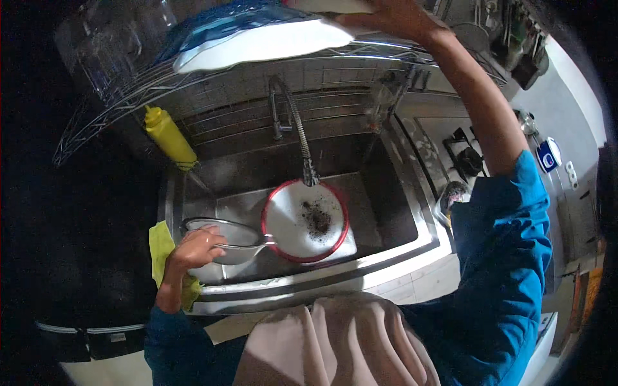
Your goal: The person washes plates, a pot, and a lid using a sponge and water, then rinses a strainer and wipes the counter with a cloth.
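In the sink [380, 212] my left hand [196, 248] grips the rim of a metal mesh strainer [241, 254], fingers wrapped over its near-left edge. Right beside the strainer stands a white basin [286, 215] with a red rim, dark specks gathered on its inside. My right hand [402, 19] is raised to the wire rack [380, 51] above the sink. Its fingers close on the edge of a pale dish [331, 6], mostly cut off by the top of the picture. Just below the dish lies a long white platter [257, 48].
A faucet with a flexible spout [299, 125] hangs over the basin. On the sink's left stands a yellow squeeze bottle [170, 138]; a yellow-green cloth [161, 248] drapes the near-left edge. A stove burner [468, 157] is to the right. Blue glassy dishware [219, 26] sits on the rack.
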The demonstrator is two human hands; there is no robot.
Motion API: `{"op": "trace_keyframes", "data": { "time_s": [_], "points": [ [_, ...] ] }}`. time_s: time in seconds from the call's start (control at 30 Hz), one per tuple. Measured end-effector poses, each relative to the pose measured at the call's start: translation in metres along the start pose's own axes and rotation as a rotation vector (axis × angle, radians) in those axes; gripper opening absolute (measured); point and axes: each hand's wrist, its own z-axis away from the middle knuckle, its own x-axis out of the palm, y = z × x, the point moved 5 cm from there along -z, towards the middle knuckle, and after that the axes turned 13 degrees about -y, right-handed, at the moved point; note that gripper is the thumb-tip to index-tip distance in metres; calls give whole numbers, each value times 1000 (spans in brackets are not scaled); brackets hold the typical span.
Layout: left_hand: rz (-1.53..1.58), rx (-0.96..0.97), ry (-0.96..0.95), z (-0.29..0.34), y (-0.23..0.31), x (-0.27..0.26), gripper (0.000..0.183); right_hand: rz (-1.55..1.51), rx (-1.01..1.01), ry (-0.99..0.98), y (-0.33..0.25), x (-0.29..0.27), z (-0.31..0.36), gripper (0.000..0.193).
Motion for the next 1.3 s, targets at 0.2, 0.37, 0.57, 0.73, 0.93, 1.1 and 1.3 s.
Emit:
{"op": "trace_keyframes", "data": {
  "time_s": [0.2, 0.37, 0.57, 0.73, 0.93, 1.1, 1.3],
  "points": [
    [19, 241, 236, -79, 58, 25, 21, -90, 83, -161, 2, -12, -1, 72],
    [-218, -8, -106, -186, 67, 101, 26, -18, 125, -28, -10, -45, 26, 63],
    [-86, 97, -83, -260, 41, 182, 32, -96, 80, 661, -39, -80, 149, 40],
    [-108, 111, -198, -290, 13, 218, 33, -152, 423, 638, -72, 29, 302, 38],
    [-159, 77, -322, -315, -27, 259, 34, -555, 796, -67, -159, 217, 426, 48],
    [-135, 113, -309, -296, -57, 285, 36, -565, 791, -176, -166, 231, 428, 40],
    [-119, 229, -266, -244, 55, 179, 21, -647, 907, -106, -163, 228, 432, 32]
  ]
}}
